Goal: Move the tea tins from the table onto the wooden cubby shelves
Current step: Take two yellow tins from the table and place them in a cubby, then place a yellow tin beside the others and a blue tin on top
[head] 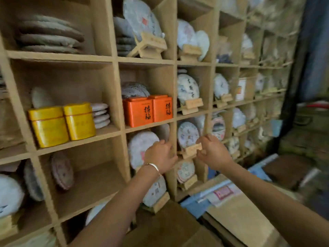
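Looking down and forward at a wall of wooden cubby shelves (116, 59), with both bare arms reaching toward it. Sitting already in the middle row: two yellow tea tins (62, 123) side by side at the front of one cubby, touching each other, with a small stack of pale wrapped tea cakes (100, 115) just beside them on the right. Standing in the next cubby to the right: two orange tea tins (147, 110), also touching, black characters on their fronts, more wrapped cakes behind them. Hovering one row below the orange pair: the left hand (161, 155), silver bracelet (154, 166) on its wrist, fingers loosely bent and gripping nothing, in front of a large round tea cake (140, 148) leaning in that cubby. Reaching into the neighbouring cubby: the right hand (212, 151), fingers curled near a small wooden display stand (191, 150); blurring too much to tell whether pinching it or merely close. Filling most other cubbies: paper-wrapped round cakes, many propped on similar stands. Lying at lower right: brown cardboard and blue-edged sheets, softly out of focus.
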Demonstrator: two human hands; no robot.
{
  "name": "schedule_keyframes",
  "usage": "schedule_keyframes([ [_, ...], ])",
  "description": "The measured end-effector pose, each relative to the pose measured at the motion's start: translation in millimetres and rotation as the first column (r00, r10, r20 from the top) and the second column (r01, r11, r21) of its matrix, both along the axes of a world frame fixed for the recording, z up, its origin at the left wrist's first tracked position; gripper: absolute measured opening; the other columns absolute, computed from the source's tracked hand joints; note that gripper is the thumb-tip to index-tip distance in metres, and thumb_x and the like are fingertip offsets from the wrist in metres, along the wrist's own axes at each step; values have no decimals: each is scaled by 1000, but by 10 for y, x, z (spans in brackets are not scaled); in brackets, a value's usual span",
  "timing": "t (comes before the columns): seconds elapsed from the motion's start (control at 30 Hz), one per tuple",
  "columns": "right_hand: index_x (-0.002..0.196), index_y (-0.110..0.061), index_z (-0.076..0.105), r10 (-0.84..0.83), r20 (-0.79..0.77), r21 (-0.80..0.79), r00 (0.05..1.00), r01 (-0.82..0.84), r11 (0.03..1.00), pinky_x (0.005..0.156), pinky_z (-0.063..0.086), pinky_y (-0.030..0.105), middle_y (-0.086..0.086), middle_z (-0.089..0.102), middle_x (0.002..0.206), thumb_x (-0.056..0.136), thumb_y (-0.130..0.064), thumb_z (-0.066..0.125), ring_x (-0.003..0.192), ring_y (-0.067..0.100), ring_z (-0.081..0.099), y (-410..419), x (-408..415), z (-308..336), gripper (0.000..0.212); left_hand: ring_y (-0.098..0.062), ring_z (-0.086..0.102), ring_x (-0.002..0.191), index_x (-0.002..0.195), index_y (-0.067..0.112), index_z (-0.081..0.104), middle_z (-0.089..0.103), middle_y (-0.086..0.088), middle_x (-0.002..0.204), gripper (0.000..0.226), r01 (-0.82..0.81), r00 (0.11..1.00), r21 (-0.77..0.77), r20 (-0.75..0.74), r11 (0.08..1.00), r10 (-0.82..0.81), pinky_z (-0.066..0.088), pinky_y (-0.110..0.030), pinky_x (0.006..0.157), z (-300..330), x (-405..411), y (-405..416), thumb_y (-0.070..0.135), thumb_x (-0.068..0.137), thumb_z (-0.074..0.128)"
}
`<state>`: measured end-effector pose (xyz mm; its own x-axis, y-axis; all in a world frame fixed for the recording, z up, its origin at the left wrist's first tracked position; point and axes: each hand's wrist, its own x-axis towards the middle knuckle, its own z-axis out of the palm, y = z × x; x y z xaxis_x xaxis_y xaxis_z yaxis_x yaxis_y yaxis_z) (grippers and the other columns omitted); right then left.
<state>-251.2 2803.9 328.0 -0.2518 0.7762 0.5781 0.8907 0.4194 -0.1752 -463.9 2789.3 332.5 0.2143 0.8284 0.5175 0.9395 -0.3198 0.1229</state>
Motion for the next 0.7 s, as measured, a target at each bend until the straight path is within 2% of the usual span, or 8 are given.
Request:
schedule_keyframes([
  [0.1, 112, -12, 61, -177, 32, -12, 984, 178, 984, 65, 41, 33, 9, 57, 104, 84, -24, 63, 91, 31, 58, -358, 856, -46, 30, -25, 55, 104, 104, 19, 57, 60, -4, 109, 32, 165, 986, -23, -18, 986, -165, 50, -35, 79, 8, 843, 22, 43, 82, 54],
  [0.17, 98, -12, 61, -283, 26, -18, 959, 283, 959, 63, 42, 35, 9, 57, 93, 79, -23, 64, 85, 32, 58, -651, 1423, -97, 22, -25, 56, 102, 104, 19, 57, 60, -4, 107, 31, 268, 963, -44, -14, 962, -269, 50, -35, 77, -10, 1431, -58, 42, 83, 54],
  [0.23, 83, -18, 53, -386, 19, -40, 922, 386, 922, 61, 41, 35, 4, 52, 84, 76, -27, 65, 81, 29, 56, -1036, 1952, -132, 17, -26, 58, 97, 99, 19, 57, 59, -4, 102, 29, 370, 929, -61, -7, 927, -371, 51, -36, 74, -50, 2007, -210, 43, 83, 53],
  [0.3, 78, -24, 52, -487, 20, -69, 873, 488, 870, 64, 44, 36, 4, 56, 88, 74, -33, 69, 83, 29, 57, -1493, 2452, -159, 20, -27, 58, 94, 95, 18, 56, 59, -5, 98, 27, 458, 887, -81, -14, 885, -461, 49, -35, 71, -110, 2573, -424, 42, 83, 54],
  [0.37, 86, -20, 60, -567, 54, -75, 822, 569, 819, 69, 47, 40, 11, 58, 94, 75, -31, 71, 87, 34, 58, -2015, 2953, -208, 20, -27, 58, 96, 101, 18, 58, 61, -5, 101, 30, 536, 841, -102, -13, 838, -540, 49, -35, 73, -169, 3148, -716, 41, 83, 54],
  [0.43, 100, -11, 61, -651, 87, -96, 754, 657, 748, 75, 50, 43, 14, 57, 97, 76, -32, 69, 91, 37, 59, -2539, 3438, -263, 33, -26, 58, 100, 105, 20, 58, 61, -5, 105, 33, 601, 796, -109, -4, 792, -605, 50, -35, 79, -215, 3707, -1067, 43, 82, 55],
  [0.53, 101, -12, 60, -738, 51, -121, 673, 738, 664, 78, 48, 39, 11, 57, 96, 76, -32, 66, 92, 33, 59, -3301, 4063, -345, 33, -26, 58, 103, 104, 22, 57, 61, -4, 106, 33, 678, 729, -127, -7, 724, -684, 48, -35, 81, -312, 4463, -1687, 46, 82, 55],
  [0.7, 102, -17, 59, -819, 54, -166, 572, 814, 557, 80, 49, 42, 8, 55, 98, 76, -32, 62, 94, 31, 58, -4373, 4817, -481, 30, -23, 57, 108, 109, 22, 55, 61, -1, 113, 35, 761, 633, -171, -22, 626, -774, 47, -35, 86, -535, 5443, -2577, 46, 83, 54],
])
